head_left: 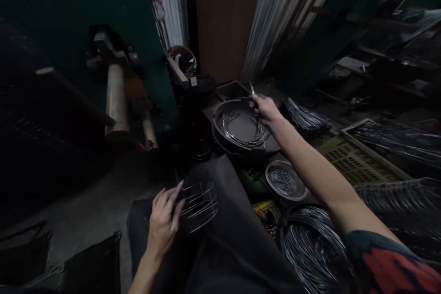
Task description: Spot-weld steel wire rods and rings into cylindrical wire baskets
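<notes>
A small wire frame (pixel 200 204), shaped like an open cage of thin bars, lies on my dark-clothed lap. My left hand (pixel 165 213) grips its left side, with the thumb and fingers around the end bars. My right hand (pixel 264 108) is closed on a slim shiny metal tool (pixel 252 88) whose tip sticks up above the fist; its exact kind is unclear. That hand is raised over the right rim of a wide round pan (pixel 241 121). Inside the pan rests a loose coil of thin wire rings (pixel 232 137).
Right of my knee are a bowl of short metal pieces (pixel 283 180) and a tub of curved wires (pixel 310 248). A yellow crate (pixel 347 158) and bundled wires (pixel 306 115) lie farther right. A green machine (pixel 69 23) with a metal cylinder (pixel 116 94) stands at the left.
</notes>
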`<state>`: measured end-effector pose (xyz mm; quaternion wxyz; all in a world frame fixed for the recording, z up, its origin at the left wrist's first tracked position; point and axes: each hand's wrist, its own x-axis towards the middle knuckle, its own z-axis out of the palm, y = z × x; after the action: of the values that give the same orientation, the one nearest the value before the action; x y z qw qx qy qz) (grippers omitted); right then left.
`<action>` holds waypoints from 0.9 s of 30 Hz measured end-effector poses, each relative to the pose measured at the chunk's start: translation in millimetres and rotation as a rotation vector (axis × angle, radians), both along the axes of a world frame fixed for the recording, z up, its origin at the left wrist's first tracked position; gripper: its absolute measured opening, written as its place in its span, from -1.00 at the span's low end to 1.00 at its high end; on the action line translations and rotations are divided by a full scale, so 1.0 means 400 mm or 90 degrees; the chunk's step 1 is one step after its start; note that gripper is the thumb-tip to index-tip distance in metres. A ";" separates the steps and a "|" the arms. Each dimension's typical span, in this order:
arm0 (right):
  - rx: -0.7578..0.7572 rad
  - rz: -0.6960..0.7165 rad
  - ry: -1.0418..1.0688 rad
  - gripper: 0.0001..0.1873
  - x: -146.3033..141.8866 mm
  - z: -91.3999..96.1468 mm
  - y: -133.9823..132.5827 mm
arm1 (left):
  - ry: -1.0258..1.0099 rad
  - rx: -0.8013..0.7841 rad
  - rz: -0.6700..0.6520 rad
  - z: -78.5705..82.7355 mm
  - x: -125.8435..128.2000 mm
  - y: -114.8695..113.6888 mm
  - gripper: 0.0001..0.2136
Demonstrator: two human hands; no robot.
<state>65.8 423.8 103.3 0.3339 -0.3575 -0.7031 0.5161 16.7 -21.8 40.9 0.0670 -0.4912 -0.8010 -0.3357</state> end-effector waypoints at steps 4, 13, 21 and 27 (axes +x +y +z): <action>-0.126 0.203 0.204 -0.77 -0.047 0.177 -0.138 | -0.152 0.091 -0.006 0.080 0.033 0.065 -0.60; -0.329 0.435 0.276 -0.83 -0.100 0.221 -0.548 | -0.590 0.170 -0.053 0.109 0.086 0.090 -0.63; -0.182 0.441 0.026 -0.67 -0.038 0.006 -0.737 | -0.628 0.246 0.221 0.068 0.092 0.038 -0.62; -0.120 0.323 0.021 -0.70 -0.028 -0.067 -0.768 | -0.731 0.359 0.315 0.020 0.095 0.044 -0.62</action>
<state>54.7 116.5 76.3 0.1705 -0.1912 -0.7134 0.6522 54.9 -4.2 48.9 -0.1687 -0.0019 -0.6802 -0.7133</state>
